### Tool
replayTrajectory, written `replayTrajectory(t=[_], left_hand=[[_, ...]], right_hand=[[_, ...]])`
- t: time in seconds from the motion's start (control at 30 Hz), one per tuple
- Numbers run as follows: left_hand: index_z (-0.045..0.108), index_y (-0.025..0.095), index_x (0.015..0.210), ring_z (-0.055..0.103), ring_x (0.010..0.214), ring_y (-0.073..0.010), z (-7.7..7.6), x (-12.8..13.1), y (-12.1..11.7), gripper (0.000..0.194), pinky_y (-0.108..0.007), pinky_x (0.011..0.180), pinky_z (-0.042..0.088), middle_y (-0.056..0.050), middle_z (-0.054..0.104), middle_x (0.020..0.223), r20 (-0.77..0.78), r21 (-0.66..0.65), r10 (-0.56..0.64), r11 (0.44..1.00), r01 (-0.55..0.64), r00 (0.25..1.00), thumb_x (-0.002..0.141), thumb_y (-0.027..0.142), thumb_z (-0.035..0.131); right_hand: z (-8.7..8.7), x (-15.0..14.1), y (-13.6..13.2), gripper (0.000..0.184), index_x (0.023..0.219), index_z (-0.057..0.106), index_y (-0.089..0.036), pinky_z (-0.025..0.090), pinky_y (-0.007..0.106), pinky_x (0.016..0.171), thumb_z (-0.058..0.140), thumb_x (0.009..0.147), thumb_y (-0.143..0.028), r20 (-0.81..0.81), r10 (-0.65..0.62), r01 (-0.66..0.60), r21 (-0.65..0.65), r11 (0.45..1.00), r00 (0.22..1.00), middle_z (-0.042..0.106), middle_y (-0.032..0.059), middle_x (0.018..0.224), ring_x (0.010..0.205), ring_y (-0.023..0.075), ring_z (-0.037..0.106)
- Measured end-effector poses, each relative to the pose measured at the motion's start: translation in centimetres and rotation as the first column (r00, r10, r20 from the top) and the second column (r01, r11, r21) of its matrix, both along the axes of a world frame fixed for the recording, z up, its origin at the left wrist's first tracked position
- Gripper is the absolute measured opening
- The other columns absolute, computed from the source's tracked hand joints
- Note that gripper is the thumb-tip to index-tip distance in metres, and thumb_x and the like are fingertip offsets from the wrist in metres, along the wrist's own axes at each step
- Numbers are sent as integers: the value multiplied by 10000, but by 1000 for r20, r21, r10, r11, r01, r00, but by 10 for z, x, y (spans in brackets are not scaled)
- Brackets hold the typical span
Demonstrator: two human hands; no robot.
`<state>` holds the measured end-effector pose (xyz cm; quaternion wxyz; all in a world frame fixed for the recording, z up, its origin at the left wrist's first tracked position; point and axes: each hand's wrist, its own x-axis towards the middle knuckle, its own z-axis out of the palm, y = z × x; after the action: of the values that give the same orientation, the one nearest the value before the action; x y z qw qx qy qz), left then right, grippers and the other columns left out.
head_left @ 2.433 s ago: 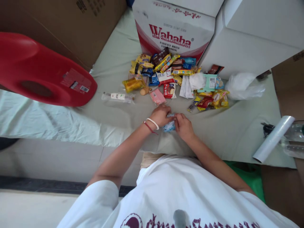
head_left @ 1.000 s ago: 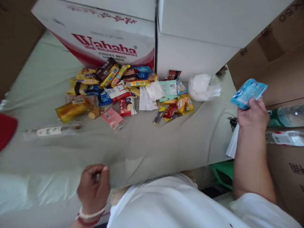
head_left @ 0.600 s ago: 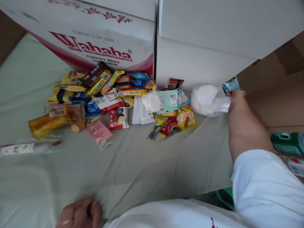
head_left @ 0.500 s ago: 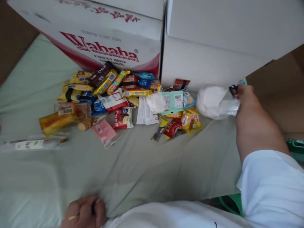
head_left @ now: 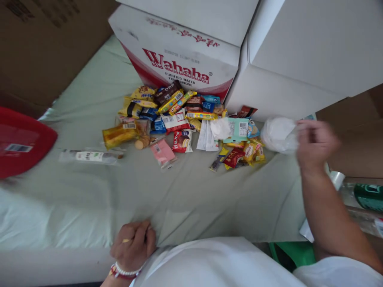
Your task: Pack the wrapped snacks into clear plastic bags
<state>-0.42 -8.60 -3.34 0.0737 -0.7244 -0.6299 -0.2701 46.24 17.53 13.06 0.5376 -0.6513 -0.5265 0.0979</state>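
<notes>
Has the left hand [head_left: 133, 245] curled narrow at the near edge of the pale green cloth-covered tabletop [head_left: 185, 191], in front of the white-and-red cardboard box [head_left: 185, 56]. Has the right hand [head_left: 314, 143] right of the box, fingers curled, grip too blurred to tell. Shows beside those fingers, right of the box, a round white bundle in clear plastic [head_left: 278, 133]. Includes a pile of multicoloured wrapped snacks [head_left: 176, 115] directly before the box.
</notes>
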Motion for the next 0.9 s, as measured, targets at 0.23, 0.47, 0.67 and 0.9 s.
replayTrajectory(t=[0.23, 0.47, 0.67, 0.9], left_hand=[[701, 218, 772, 663, 671, -185, 14, 7, 5, 58, -289, 633, 521, -32, 687, 696, 145, -89, 53, 995, -40, 988, 758, 182, 659], [668, 203, 862, 596, 677, -146, 62, 29, 19, 138, -263, 641, 498, -27, 629, 746, 698, -332, 102, 923, 194, 709, 912, 289, 572], [643, 226, 1124, 644, 971, -211, 82, 91, 66, 481, -268, 675, 538, -98, 650, 1135, 939, -265, 97, 816, 513, 331, 744, 464, 814], [662, 178, 826, 545, 670, -136, 71, 85, 95, 345, -268, 662, 438, 2, 606, 695, 958, -287, 223, 690, 665, 181, 850, 521, 690]], right_hand=[[-54, -108, 40, 262, 1048, 752, -232, 468, 465, 977, 588, 872, -127, 422, 702, -551, -436, 711, 573, 690, 99, 1197, 1129, 272, 586], [-44, -141, -35, 202, 854, 652, -251, 291, 223, 414, 783, 766, -377, -567, 345, -566, -274, 778, 748, 480, -62, 598, 453, 84, 338], [-61, -199, -163, 345, 807, 630, -227, 166, 190, 360, 863, 692, -455, -861, 57, -737, -397, 546, 506, 446, -73, 582, 427, 41, 255], [-45, -159, -161, 362, 782, 639, -193, 200, 172, 400, 906, 655, -402, -843, 27, -691, -422, 586, 538, 436, -69, 587, 473, 36, 277]])
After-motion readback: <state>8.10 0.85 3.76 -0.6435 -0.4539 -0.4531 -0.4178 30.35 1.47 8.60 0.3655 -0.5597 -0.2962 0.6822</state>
